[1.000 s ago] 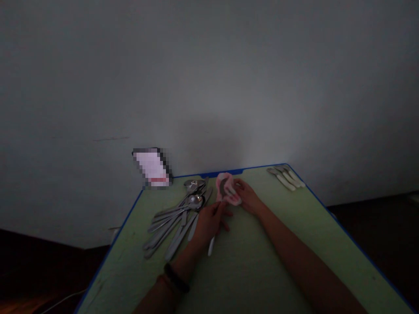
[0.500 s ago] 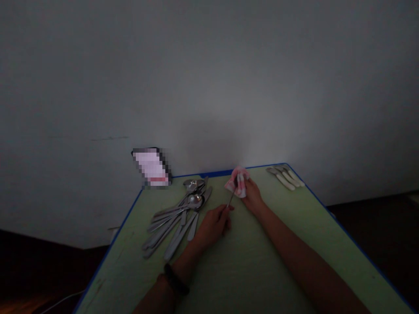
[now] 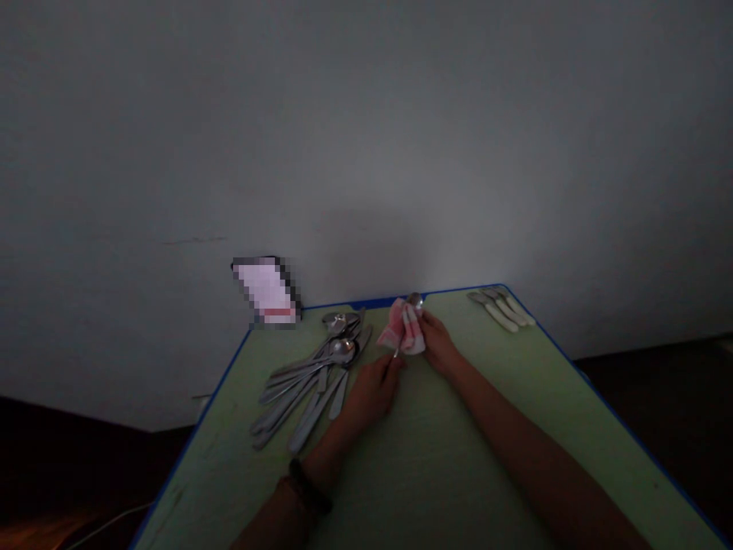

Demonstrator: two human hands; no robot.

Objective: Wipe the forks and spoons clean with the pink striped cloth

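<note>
My left hand (image 3: 375,388) is closed around the handle end of a metal spoon (image 3: 416,299), whose bowl shows above the cloth. My right hand (image 3: 438,344) pinches a pink and white cloth (image 3: 404,328) wrapped around the spoon's upper handle, just below the bowl. The cloth hides the middle of the spoon. Left of my left hand lies a loose pile of metal cutlery (image 3: 309,382), with spoons and knives in it. Several pieces of cutlery with white handles (image 3: 504,309) lie side by side at the far right corner.
The green table (image 3: 435,473) has a blue edge and stands against a grey wall (image 3: 366,153). A phone-like device (image 3: 266,290) with a blurred-out screen leans at the back left corner. A thin cable (image 3: 114,519) runs at the lower left, beyond the table.
The cloth has moved down the spoon toward my left hand, and the bowl, covered before, now shows above it. My left hand has stayed nearly in place.
</note>
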